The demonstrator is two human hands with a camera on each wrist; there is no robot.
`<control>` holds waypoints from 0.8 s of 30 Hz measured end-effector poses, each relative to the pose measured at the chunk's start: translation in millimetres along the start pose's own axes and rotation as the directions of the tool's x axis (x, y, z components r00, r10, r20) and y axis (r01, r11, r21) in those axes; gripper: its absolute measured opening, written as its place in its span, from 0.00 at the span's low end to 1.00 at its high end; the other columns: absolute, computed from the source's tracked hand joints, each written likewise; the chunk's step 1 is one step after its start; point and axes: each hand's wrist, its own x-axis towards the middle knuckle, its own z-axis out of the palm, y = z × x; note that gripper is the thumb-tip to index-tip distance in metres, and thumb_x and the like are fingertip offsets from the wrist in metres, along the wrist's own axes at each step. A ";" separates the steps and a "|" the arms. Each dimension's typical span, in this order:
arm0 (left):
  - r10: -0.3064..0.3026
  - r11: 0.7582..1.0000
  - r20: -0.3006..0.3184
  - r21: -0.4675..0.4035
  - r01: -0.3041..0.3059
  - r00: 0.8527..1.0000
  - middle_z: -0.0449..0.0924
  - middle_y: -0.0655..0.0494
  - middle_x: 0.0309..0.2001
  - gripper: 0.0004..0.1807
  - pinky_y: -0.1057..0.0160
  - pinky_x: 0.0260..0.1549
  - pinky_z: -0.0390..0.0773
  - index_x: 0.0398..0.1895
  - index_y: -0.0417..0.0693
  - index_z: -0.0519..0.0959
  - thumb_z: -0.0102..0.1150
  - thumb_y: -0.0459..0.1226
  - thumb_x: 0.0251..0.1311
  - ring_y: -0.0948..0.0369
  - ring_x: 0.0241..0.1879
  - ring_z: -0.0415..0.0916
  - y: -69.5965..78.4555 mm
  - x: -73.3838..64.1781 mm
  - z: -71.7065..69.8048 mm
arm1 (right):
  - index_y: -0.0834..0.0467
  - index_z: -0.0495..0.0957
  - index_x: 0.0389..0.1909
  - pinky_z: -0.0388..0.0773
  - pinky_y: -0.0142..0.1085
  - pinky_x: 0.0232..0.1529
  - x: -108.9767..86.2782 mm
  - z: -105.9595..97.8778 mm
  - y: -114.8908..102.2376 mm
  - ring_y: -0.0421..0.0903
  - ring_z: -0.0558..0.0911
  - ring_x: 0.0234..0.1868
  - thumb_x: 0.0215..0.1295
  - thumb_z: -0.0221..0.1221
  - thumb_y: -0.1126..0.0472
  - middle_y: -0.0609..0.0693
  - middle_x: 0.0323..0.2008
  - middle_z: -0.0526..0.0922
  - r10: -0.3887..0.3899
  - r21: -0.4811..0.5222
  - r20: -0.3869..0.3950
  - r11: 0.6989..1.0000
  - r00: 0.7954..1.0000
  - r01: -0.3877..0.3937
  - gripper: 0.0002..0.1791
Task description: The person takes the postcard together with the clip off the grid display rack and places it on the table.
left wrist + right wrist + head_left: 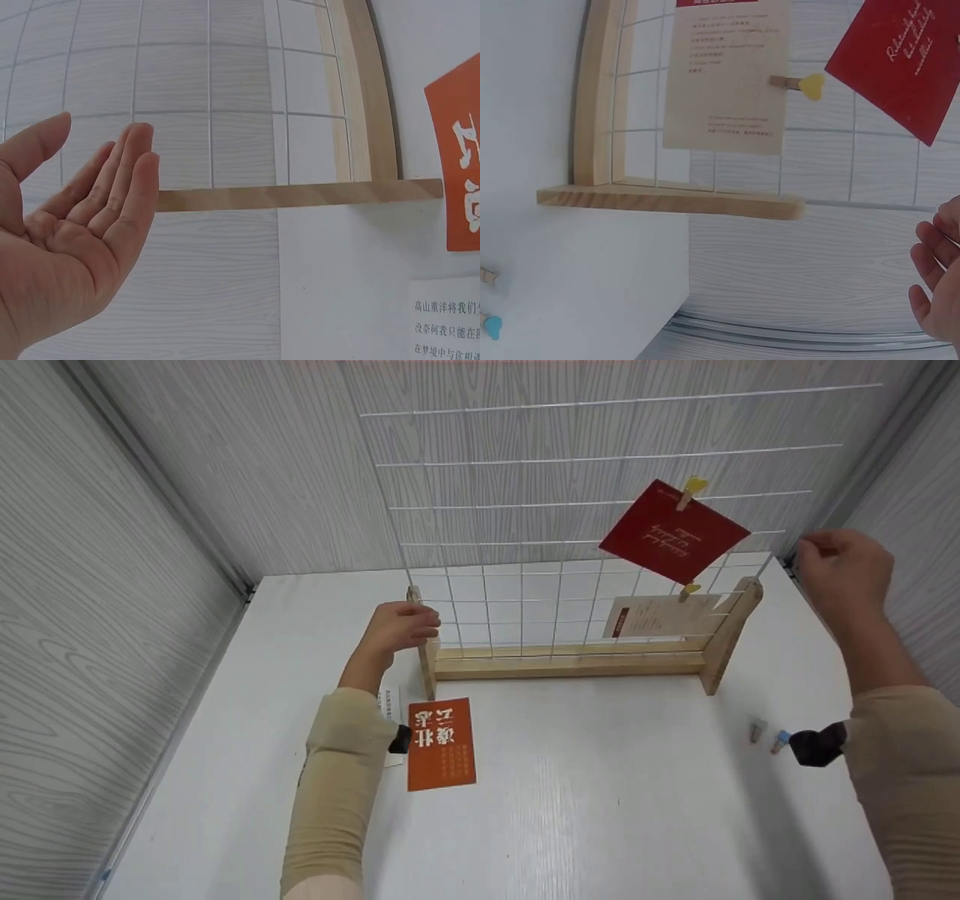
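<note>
A white wire grid [521, 600] stands in a wooden base [570, 664]. Beside its left wooden end piece is my left hand [401, 626], holding nothing, fingers loosely extended; its palm [75, 240] shows in the left wrist view. My right hand [847, 570], raised off the grid's right side, has loosely bent fingers and nothing in them. A yellow heart-topped clothespin [690, 491] fastens a tilted red card [675, 532] to the upper wires. Lower down, a second yellow heart clothespin [799, 84] pinches a cream printed card [724, 82] against the grid.
An orange card [441, 746] with white characters lies on the table, left of centre. Next to it a white printed card [446, 322] is partly covered by the left arm in the head view. At right lie a blue heart clothespin [780, 741] and a greyish one [757, 730].
</note>
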 end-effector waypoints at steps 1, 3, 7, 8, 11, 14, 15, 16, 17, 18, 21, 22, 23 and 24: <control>0.009 1.000 0.001 -0.009 -0.009 1.000 0.73 0.43 0.45 0.18 0.62 0.42 0.71 0.48 0.35 0.70 0.52 0.36 0.56 0.55 0.43 0.73 2.5 0.5 1.4 | 0.66 0.76 0.40 0.59 0.27 0.33 1.5 -1.4 -3.4 0.36 0.67 0.32 0.60 0.46 0.56 0.53 0.32 0.74 0.006 0.003 0.008 1.000 1.000 -0.006 0.19; 0.026 0.999 0.009 -0.025 -0.025 1.000 0.73 0.44 0.44 0.18 0.63 0.42 0.71 0.48 0.35 0.70 0.52 0.37 0.56 0.55 0.42 0.73 7.6 0.8 4.3 | 0.65 0.76 0.42 0.60 0.26 0.33 4.2 -3.5 -10.2 0.36 0.67 0.33 0.60 0.46 0.55 0.51 0.33 0.74 0.013 0.012 0.022 1.000 1.000 -0.014 0.19; 0.059 0.997 0.027 -0.051 -0.057 0.998 0.74 0.43 0.44 0.18 0.62 0.42 0.71 0.47 0.35 0.70 0.53 0.36 0.56 0.55 0.42 0.73 18.2 0.2 8.4 | 0.64 0.74 0.45 0.62 0.26 0.35 7.5 -6.8 -24.9 0.38 0.67 0.37 0.61 0.46 0.54 0.51 0.36 0.74 0.027 0.038 0.051 0.999 0.998 -0.029 0.20; 0.065 0.996 0.030 -0.055 -0.063 0.997 0.74 0.44 0.44 0.18 0.62 0.42 0.71 0.47 0.35 0.70 0.53 0.36 0.56 0.55 0.42 0.73 20.8 0.1 9.3 | 0.64 0.74 0.46 0.62 0.26 0.34 7.9 -7.5 -28.6 0.37 0.67 0.37 0.61 0.46 0.54 0.50 0.36 0.74 0.033 0.051 0.052 0.998 0.998 -0.035 0.20; 0.092 0.995 0.042 -0.053 -0.090 0.995 0.74 0.44 0.44 0.18 0.62 0.43 0.71 0.47 0.35 0.70 0.54 0.36 0.56 0.55 0.42 0.74 28.2 -0.6 12.4 | 0.64 0.75 0.44 0.62 0.25 0.33 9.3 -8.4 -38.2 0.35 0.67 0.36 0.61 0.47 0.55 0.48 0.35 0.74 0.021 0.092 0.027 0.995 0.999 -0.023 0.19; 0.120 0.992 0.055 -0.054 -0.117 0.991 0.74 0.44 0.43 0.18 0.62 0.42 0.71 0.47 0.35 0.70 0.53 0.36 0.56 0.55 0.41 0.74 34.9 -1.7 16.9 | 0.64 0.75 0.43 0.62 0.25 0.33 10.4 -7.5 -46.1 0.32 0.66 0.34 0.61 0.47 0.55 0.44 0.33 0.73 -0.005 0.116 0.008 0.993 1.000 0.004 0.18; 0.130 0.990 0.060 -0.055 -0.127 0.990 0.74 0.44 0.43 0.18 0.62 0.42 0.71 0.47 0.34 0.70 0.53 0.36 0.56 0.55 0.41 0.74 37.1 -1.9 18.9 | 0.64 0.75 0.42 0.62 0.25 0.33 10.9 -6.6 -48.5 0.33 0.67 0.34 0.61 0.47 0.55 0.45 0.33 0.74 -0.022 0.114 -0.001 0.993 1.000 0.022 0.18; 0.140 0.989 0.065 -0.057 -0.136 0.988 0.74 0.44 0.43 0.18 0.62 0.42 0.71 0.47 0.34 0.70 0.53 0.36 0.56 0.55 0.41 0.74 39.2 -2.0 21.0 | 0.64 0.75 0.42 0.62 0.25 0.34 11.3 -5.7 -50.9 0.34 0.67 0.35 0.61 0.47 0.55 0.47 0.34 0.74 -0.039 0.109 -0.009 0.993 0.999 0.040 0.18; 0.147 0.988 0.068 -0.061 -0.143 0.987 0.74 0.44 0.43 0.18 0.62 0.42 0.71 0.47 0.34 0.71 0.54 0.36 0.55 0.55 0.41 0.74 41.0 -1.5 23.3 | 0.64 0.75 0.43 0.62 0.25 0.35 11.6 -5.2 -53.2 0.34 0.67 0.35 0.61 0.47 0.55 0.47 0.34 0.74 -0.048 0.103 -0.009 0.994 0.999 0.049 0.18; 0.154 0.987 0.073 -0.065 -0.149 0.985 0.75 0.44 0.43 0.18 0.62 0.42 0.71 0.46 0.34 0.71 0.54 0.36 0.55 0.55 0.41 0.74 43.0 -1.2 25.8 | 0.64 0.76 0.42 0.62 0.25 0.35 11.8 -4.5 -55.4 0.36 0.68 0.36 0.61 0.47 0.55 0.49 0.35 0.75 -0.061 0.105 -0.017 0.992 0.998 0.062 0.18; 0.177 0.983 0.084 -0.072 -0.171 0.981 0.75 0.45 0.42 0.18 0.62 0.42 0.71 0.46 0.34 0.71 0.55 0.36 0.55 0.55 0.41 0.74 49.2 -0.5 33.2 | 0.63 0.76 0.42 0.62 0.26 0.38 12.1 -3.5 -62.2 0.39 0.69 0.38 0.61 0.48 0.55 0.52 0.38 0.76 -0.079 0.121 -0.027 0.989 0.997 0.082 0.18; 0.182 0.982 0.087 -0.074 -0.176 0.979 0.75 0.45 0.42 0.18 0.62 0.42 0.71 0.47 0.34 0.71 0.55 0.36 0.54 0.55 0.41 0.74 51.1 -0.5 35.5 | 0.63 0.76 0.42 0.62 0.26 0.39 12.0 -3.1 -64.3 0.39 0.69 0.38 0.61 0.48 0.55 0.52 0.38 0.76 -0.084 0.127 -0.028 0.988 0.996 0.087 0.18; 0.188 0.980 0.090 -0.076 -0.181 0.978 0.75 0.45 0.42 0.18 0.62 0.42 0.71 0.47 0.34 0.71 0.55 0.36 0.54 0.56 0.41 0.74 53.0 -0.8 37.6 | 0.63 0.76 0.42 0.63 0.26 0.39 12.0 -2.7 -66.4 0.39 0.69 0.39 0.61 0.48 0.55 0.52 0.38 0.76 -0.087 0.133 -0.028 0.987 0.996 0.090 0.18; 0.194 0.979 0.091 -0.078 -0.187 0.977 0.75 0.45 0.42 0.18 0.62 0.42 0.71 0.47 0.35 0.71 0.55 0.36 0.54 0.56 0.41 0.74 55.1 -1.3 39.7 | 0.64 0.76 0.42 0.63 0.26 0.38 12.0 -2.2 -68.3 0.40 0.69 0.39 0.61 0.48 0.55 0.53 0.38 0.76 -0.094 0.139 -0.028 0.986 0.995 0.097 0.18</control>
